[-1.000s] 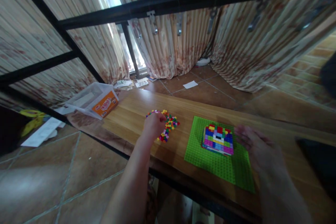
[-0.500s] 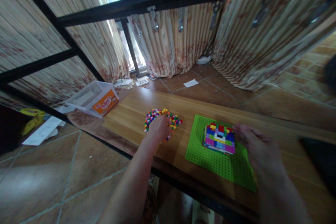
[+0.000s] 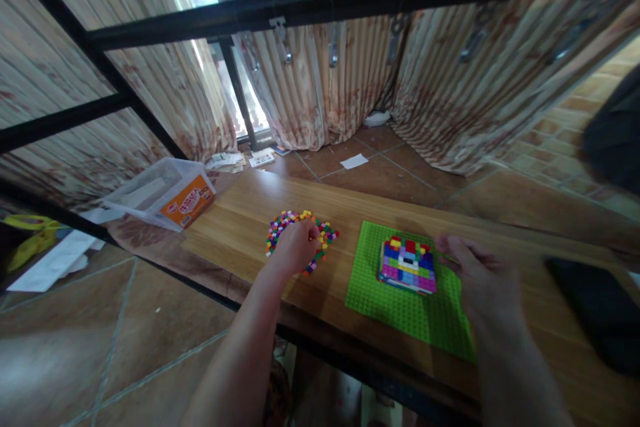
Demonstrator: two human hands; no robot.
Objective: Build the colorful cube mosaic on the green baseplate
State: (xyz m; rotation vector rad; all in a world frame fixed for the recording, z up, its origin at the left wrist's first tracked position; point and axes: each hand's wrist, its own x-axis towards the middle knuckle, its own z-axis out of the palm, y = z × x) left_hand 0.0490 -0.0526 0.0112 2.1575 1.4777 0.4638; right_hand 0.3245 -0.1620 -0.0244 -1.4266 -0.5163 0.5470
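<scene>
My left hand (image 3: 295,248) is over a loose pile of small coloured toy bricks (image 3: 286,217), its fingers curled and pressed together; whatever they pinch is hidden. To the right lies a green baseplate (image 3: 367,287). On it stands a rectangular build of coloured bricks (image 3: 407,268), with red and yellow bricks along its far edge and a white one near the middle of its top. Just beside the baseplate's right side, my right hand (image 3: 483,277) hovers with thumb and fingers drawn together, apart from the build. Blur keeps me from seeing anything between those fingers.
The wooden bench top (image 3: 240,213) carries the bricks and a black phone-like slab (image 3: 595,310) at the right. A clear plastic bin (image 3: 150,193) with an orange label stands at the left end. A black metal bar (image 3: 310,3) crosses ahead, before striped curtains (image 3: 360,80).
The view has turned a little to the right, so the black slab shows more fully. My left hand's fingertips have drawn together at the pile; my right hand stays beside the baseplate.
</scene>
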